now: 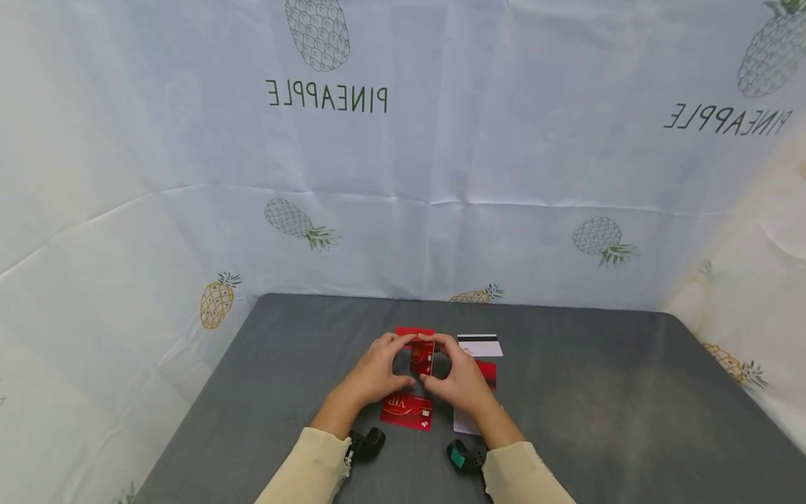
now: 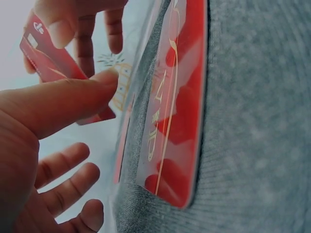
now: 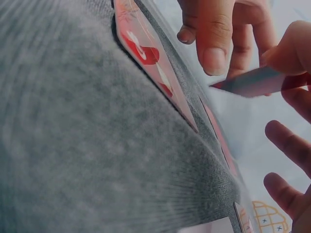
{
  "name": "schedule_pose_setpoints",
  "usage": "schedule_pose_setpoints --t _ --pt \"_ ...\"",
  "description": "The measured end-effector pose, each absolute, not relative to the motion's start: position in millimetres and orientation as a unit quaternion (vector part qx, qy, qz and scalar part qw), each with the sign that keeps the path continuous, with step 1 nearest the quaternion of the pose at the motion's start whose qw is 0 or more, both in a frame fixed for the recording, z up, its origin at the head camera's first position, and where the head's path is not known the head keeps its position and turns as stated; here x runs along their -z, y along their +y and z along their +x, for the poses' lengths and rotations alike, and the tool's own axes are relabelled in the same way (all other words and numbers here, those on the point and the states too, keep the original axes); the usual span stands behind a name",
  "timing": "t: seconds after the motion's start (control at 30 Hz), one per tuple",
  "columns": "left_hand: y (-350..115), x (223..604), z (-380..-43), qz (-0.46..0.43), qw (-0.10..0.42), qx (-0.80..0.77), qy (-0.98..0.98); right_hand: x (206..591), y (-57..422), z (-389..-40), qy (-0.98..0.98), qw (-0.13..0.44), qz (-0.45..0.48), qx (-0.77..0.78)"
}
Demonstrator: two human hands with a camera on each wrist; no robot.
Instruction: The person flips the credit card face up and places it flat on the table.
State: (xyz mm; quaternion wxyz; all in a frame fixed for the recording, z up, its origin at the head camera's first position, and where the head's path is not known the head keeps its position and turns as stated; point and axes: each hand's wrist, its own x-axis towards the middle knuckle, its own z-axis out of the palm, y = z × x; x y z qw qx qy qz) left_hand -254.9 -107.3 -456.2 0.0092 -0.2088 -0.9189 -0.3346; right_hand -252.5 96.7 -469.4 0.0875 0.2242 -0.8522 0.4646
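Observation:
A small red card (image 1: 422, 358) with a pale chip mark stands raised off the table between the two hands. The right hand (image 1: 461, 378) pinches it between thumb and fingers, as the right wrist view shows. My left hand (image 1: 376, 371) curves round its other side; the left thumb (image 2: 92, 92) crosses in front of the card (image 2: 51, 56) in the left wrist view. The left forefinger's grip is partly hidden. Below the hands, a red VIP card (image 1: 408, 411) lies flat. Another red card (image 1: 415, 330) lies just beyond the fingertips.
Right of the right hand lie a white card with a black stripe (image 1: 481, 347), a red card (image 1: 488, 372) partly covered by that hand, and a pale card (image 1: 464, 423) under the wrist. A pineapple-print curtain (image 1: 428, 154) hangs behind the dark table (image 1: 598, 406).

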Motion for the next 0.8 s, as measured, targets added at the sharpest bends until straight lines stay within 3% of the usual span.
schedule_pose_setpoints --t 0.4,0.8 --pt "-107.5 456.8 -256.0 -0.189 0.011 0.331 -0.924 468.6 95.5 -252.5 -0.847 0.065 0.204 -0.487" --pt "-111.4 457.9 -258.7 -0.155 0.013 0.293 -0.943 475.0 98.2 -262.1 -0.908 0.059 0.156 -0.385"
